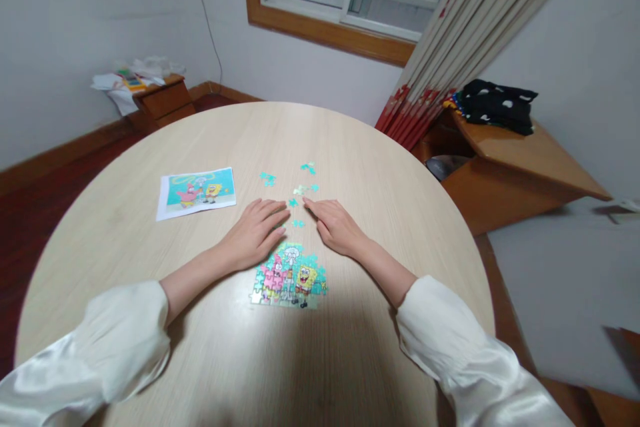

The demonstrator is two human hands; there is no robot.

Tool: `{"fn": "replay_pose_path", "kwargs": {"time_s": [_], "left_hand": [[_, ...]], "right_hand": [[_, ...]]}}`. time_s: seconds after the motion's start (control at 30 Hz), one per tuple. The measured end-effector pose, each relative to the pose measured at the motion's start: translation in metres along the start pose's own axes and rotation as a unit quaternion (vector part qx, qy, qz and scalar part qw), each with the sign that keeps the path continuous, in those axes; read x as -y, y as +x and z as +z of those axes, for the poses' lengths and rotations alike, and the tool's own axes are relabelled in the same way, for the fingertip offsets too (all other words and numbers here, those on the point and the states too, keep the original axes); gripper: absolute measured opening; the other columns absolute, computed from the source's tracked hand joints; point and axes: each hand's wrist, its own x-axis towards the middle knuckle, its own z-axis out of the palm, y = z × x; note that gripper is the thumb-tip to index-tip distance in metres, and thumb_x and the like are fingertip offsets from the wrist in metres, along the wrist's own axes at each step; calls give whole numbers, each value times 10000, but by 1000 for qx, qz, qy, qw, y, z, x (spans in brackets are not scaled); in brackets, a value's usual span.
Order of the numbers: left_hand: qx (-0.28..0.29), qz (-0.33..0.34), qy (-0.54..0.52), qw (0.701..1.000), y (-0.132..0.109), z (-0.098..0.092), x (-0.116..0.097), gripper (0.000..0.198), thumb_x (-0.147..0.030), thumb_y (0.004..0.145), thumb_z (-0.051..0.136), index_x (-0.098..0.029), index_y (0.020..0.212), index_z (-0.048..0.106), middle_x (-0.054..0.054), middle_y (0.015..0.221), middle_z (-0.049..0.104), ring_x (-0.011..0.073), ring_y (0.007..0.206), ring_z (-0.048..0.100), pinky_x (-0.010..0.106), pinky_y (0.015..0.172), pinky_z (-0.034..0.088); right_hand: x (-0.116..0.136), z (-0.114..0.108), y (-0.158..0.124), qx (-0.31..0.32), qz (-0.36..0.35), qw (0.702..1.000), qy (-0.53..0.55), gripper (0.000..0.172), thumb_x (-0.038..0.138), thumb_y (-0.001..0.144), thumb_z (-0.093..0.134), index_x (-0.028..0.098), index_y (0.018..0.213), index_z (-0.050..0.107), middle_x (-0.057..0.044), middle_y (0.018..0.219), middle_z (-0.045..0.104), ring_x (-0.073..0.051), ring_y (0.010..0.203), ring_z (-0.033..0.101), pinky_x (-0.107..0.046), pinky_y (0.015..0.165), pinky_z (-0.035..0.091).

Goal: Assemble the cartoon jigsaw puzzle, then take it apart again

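Note:
A partly assembled jigsaw puzzle (287, 277) with pink, yellow and turquoise cartoon figures lies on the table in front of me. My left hand (257, 230) rests palm down beside its upper left edge, fingers stretched out, perhaps covering a turquoise piece. To the right, my right hand (335, 223) is low over the table with its index finger extended and its thumb apart. That fingertip is near a small turquoise puzzle piece (293, 203) between the hands. Another pair of turquoise pieces (299, 223) lies just above the puzzle. No piece shows in either hand.
Loose pieces lie farther off: a turquoise cluster (268, 179), another cluster (309, 167) and some pale pieces (300, 191). A printed reference picture (200, 190) is on the left. The round wooden table (380, 347) stands near a curtain (450, 33) and a wooden cabinet (520, 180).

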Motion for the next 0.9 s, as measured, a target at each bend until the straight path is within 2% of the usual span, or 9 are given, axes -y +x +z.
{"fn": "replay_pose_path", "kwargs": {"time_s": [0.1, 0.23, 0.33, 0.43, 0.57, 0.7, 0.8, 0.9], "left_hand": [[27, 2, 21, 999, 13, 2, -3, 431, -382, 978, 307, -155, 1287, 503, 120, 1360, 522, 279, 1261, 440, 541, 1081, 267], [49, -9, 41, 998, 23, 3, -6, 423, -395, 978, 300, -161, 1241, 536, 110, 1302, 571, 270, 1229, 471, 538, 1096, 225], [44, -19, 54, 997, 22, 4, -2, 430, -395, 984, 266, -162, 1188, 564, 115, 1266, 588, 266, 1202, 492, 552, 1098, 204], [31, -33, 55, 997, 20, 4, 2, 426, -382, 985, 254, -157, 1158, 571, 121, 1228, 603, 261, 1187, 506, 554, 1093, 211], [21, -48, 69, 996, 18, 4, 6, 416, -358, 985, 254, -136, 1117, 580, 139, 1194, 610, 261, 1153, 531, 559, 1084, 234], [12, -55, 80, 995, 18, 3, 9, 411, -333, 984, 259, -107, 1099, 582, 149, 1179, 610, 260, 1137, 540, 522, 1074, 298], [2, -56, 80, 995, 17, 4, 11, 416, -327, 982, 268, -77, 1098, 579, 161, 1155, 611, 263, 1109, 552, 494, 1067, 334], [-11, -52, 76, 996, 17, 6, 13, 416, -337, 981, 277, -74, 1081, 584, 164, 1124, 612, 270, 1081, 554, 476, 1034, 382]], "right_hand": [[-2, -3, -7, -16, 3, 1000, 4, 472, 97, 891, 368, 165, 1350, 457, -119, 1154, 653, -222, 1062, 577, -431, 922, 466], [-13, -12, -27, -55, 33, 998, 1, 279, 209, 936, 429, 182, 1146, 610, -111, 1056, 680, -219, 991, 600, -407, 874, 499], [-25, -20, -41, -84, 63, 994, -17, 235, 215, 925, 451, 178, 1033, 656, -115, 984, 680, -221, 932, 604, -398, 830, 506], [-28, -22, -38, -101, 93, 989, -46, 244, 204, 914, 445, 179, 995, 674, -122, 969, 679, -233, 920, 601, -412, 816, 483], [-13, -16, -7, -48, 83, 994, -49, 314, 177, 927, 390, 179, 1120, 638, -122, 1135, 662, -230, 1091, 572, -418, 922, 410], [2, -4, 30, 26, 81, 994, -64, 364, 202, 958, 357, 137, 1268, 536, -146, 1347, 549, -235, 1262, 470, -437, 1016, 286], [7, -1, 47, 79, 87, 991, -64, 331, 218, 974, 345, 130, 1205, 564, -154, 1330, 563, -237, 1232, 492, -431, 1007, 246], [9, -6, 56, 112, 87, 987, -74, 291, 210, 978, 346, 129, 1053, 615, -144, 1210, 635, -218, 1101, 563, -398, 955, 251]]}}
